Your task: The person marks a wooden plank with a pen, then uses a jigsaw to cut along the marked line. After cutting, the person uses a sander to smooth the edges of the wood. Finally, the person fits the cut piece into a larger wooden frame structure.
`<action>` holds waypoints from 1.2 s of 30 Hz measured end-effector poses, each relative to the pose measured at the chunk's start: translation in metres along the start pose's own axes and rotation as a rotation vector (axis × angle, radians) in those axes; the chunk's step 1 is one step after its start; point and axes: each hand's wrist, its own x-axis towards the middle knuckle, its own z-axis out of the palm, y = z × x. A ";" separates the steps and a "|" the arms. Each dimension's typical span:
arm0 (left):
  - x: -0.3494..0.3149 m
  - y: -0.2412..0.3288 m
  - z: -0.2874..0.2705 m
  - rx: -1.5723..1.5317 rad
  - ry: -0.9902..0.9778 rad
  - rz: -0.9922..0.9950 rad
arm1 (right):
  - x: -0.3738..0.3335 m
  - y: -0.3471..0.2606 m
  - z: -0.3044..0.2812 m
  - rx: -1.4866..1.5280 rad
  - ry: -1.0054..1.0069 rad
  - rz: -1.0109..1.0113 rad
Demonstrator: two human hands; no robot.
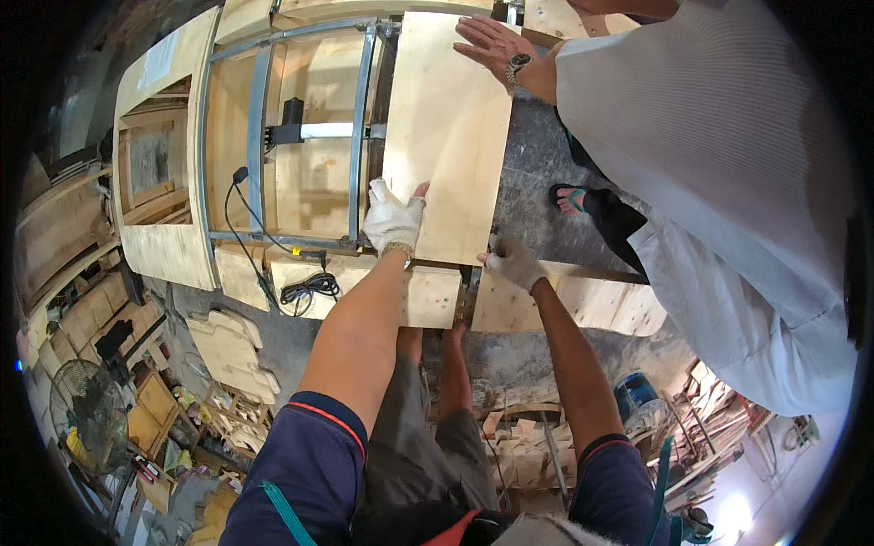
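Note:
A pale plywood panel [446, 136] lies across the wooden frame in front of me. My left hand [393, 217], in a white glove with a bare thumb tip, rests over the panel's left edge near its close end, fingers spread. At the near right corner, my right hand [514, 264], also gloved, has its fingers curled at the panel's edge; their undersides are hidden. Another person's bare hand [496, 47] lies flat on the far right part of the same panel. Left of the panel, a metal frame [259, 136] holds a black motor with a pale rod [319, 131].
A coiled black cable [309, 289] lies on the near wooden rail. The co-worker in a pale garment [719, 164] stands at the right. Cut wooden shapes [232, 350] and a standing fan [86, 409] are at the left. Scrap wood [701, 428] and a blue bucket [635, 396] sit at the lower right.

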 end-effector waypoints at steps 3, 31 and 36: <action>-0.005 0.018 -0.015 -0.006 -0.106 -0.007 | 0.005 0.033 0.004 0.015 0.057 -0.003; 0.006 0.028 0.017 0.159 0.083 0.843 | 0.016 0.033 0.002 0.018 0.133 -0.078; -0.047 0.075 0.042 0.295 0.100 0.583 | 0.005 0.023 0.000 0.019 0.144 -0.136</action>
